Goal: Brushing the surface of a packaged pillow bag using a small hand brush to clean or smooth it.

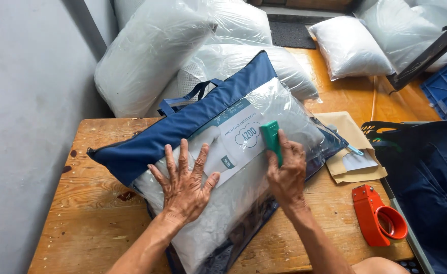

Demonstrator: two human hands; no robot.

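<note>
Two bare hands work a packaged pillow (244,203) in its blue-trimmed clear zip bag on a wooden table (86,223): the left hand (185,185) presses flat with fingers spread, the right hand (286,175) clutches a green plastic tool (271,138) against the bag's paper label (236,139). Right of that grip lie a brown envelope (348,152) and an orange tape dispenser (378,215).

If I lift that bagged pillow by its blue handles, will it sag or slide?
The bagged pillow probably weighs little for its bulk. It looks soft, dimpling under the left hand, so expect sag. Its clear plastic front looks glossy, likely slippery on the wooden table.
</note>
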